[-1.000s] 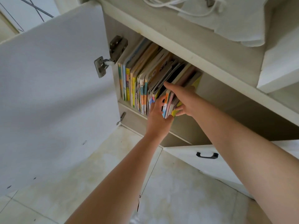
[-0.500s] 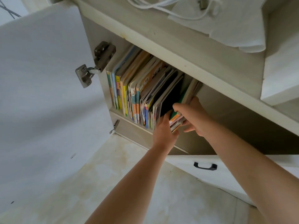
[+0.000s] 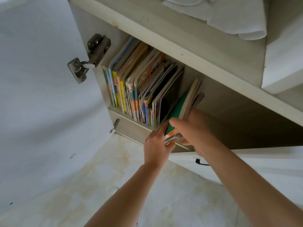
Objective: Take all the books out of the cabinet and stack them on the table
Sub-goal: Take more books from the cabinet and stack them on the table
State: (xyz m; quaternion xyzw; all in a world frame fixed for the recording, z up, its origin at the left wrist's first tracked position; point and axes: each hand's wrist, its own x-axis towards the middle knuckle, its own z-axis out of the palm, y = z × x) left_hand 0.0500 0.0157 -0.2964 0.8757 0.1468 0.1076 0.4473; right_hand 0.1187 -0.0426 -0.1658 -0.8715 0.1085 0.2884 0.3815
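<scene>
Head view, looking down into an open cabinet (image 3: 188, 51). White door (image 3: 41, 95) swung wide on the left, hung on a metal hinge (image 3: 89, 58).

Inside, on the shelf: a row of books (image 3: 139, 86) standing up, packed at the left end and leaning a little to the right. Just beside the row, on its right: a small bunch of books (image 3: 183, 105) with a green cover in front, tilted away from the row, bottom end sticking out past the shelf edge.

Right hand (image 3: 195, 130) wrapped round the right side of that bunch, thumb lying across the green cover, other fingers curled behind the back books. Bunch squeezed between thumb and fingers.

Left hand (image 3: 158, 145) just under and to the left of the bunch, fingers fairly straight, tips touching the bottom corner by the green cover. Not curled round anything.

Below: pale floor (image 3: 114, 185) and a white drawer with a black handle (image 3: 200, 162). On top of the cabinet: a white cloth (image 3: 229, 17).
</scene>
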